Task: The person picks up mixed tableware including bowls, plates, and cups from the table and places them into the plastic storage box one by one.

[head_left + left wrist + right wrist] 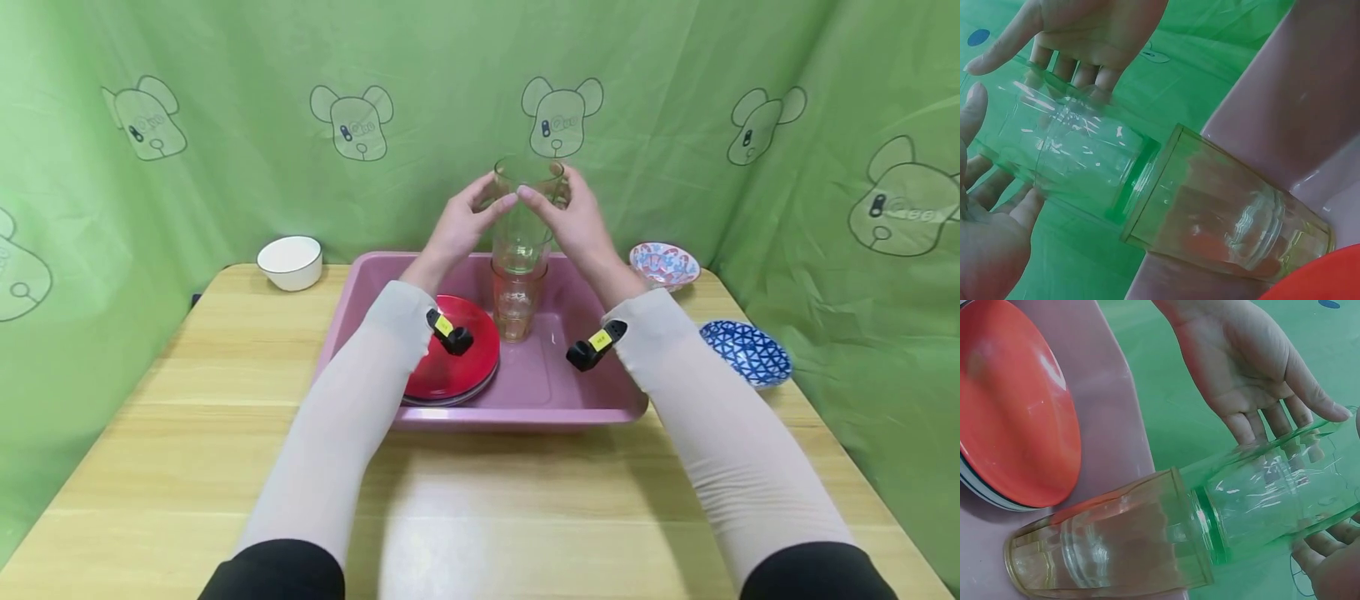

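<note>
Left hand, right hand around glass

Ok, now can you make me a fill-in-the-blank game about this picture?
The top plate in the tub is coloured ____.
Together, the left hand and right hand make ____ hands on the top glass.
In the head view, the white bowl stands to the ____ of the tub.
Missing words: red; two; left.

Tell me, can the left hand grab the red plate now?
Probably not yet: the left hand holds the upper glass. If it let go, the red plate looks close below, with nothing seen lying on it.
</note>
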`<state>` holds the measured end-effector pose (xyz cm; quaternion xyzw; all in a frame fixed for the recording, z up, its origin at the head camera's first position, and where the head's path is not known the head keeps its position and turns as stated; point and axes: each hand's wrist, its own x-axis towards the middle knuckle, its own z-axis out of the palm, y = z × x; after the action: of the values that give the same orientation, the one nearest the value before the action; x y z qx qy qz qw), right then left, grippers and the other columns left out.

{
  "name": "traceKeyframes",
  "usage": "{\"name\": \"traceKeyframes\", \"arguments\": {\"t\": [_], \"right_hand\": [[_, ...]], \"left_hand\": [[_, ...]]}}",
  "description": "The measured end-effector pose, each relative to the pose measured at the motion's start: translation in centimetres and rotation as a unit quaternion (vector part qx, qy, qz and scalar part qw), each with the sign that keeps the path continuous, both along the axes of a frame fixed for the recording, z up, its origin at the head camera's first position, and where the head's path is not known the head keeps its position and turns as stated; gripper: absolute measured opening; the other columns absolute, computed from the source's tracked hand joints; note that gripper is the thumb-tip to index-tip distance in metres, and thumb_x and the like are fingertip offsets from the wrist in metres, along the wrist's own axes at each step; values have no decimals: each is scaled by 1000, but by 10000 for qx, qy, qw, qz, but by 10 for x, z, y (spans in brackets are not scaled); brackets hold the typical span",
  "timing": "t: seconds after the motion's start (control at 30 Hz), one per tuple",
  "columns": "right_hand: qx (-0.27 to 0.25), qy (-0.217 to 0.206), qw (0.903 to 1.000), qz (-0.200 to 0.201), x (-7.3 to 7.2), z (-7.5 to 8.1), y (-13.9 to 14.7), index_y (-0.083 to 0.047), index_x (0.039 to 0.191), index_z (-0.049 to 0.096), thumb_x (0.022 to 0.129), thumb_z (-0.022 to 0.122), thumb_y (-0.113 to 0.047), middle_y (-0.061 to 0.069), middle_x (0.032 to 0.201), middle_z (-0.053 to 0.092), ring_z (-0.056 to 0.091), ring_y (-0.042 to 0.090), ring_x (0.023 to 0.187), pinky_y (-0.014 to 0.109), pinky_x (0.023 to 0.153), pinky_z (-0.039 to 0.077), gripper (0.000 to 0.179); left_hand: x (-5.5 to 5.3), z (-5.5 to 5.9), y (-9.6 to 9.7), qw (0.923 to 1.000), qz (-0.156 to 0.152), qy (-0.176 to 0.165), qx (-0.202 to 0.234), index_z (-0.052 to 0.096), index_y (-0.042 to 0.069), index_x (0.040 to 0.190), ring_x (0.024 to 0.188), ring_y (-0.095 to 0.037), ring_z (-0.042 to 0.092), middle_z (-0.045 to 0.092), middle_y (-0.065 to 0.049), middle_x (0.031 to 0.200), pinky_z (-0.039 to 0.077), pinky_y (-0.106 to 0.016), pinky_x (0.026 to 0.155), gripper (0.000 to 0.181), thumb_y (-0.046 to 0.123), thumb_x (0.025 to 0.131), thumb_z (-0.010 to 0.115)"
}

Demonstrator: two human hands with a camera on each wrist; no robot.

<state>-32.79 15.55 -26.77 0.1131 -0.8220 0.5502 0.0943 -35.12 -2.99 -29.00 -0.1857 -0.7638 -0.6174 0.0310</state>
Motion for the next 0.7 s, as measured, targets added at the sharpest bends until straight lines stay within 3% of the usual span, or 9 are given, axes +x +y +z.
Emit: {"name": "traceKeyframes", "arguments": {"t": [0.33,0.7], "right_hand": [[107,-27,9999,-84,0,-11,2,-15,154,27,85,67,-58,9,145,47,42,22,135,37,114,32,90],[-6,5,10000,-93,-3,-24,2,-12,152,30,87,68,-54,13,142,50,45,25,132,38,111,37,87]], "left_hand": [[0,-7,0,9999,-46,55,-86,39,19,150,132,-15,45,48,0,147,38,-30,109,67,40,93,66],[0,-12,-2,9990,-61,14,-443,35,13,152,131,-15,46,46,-4,148,38,-26,108,73,42,93,66]]}}
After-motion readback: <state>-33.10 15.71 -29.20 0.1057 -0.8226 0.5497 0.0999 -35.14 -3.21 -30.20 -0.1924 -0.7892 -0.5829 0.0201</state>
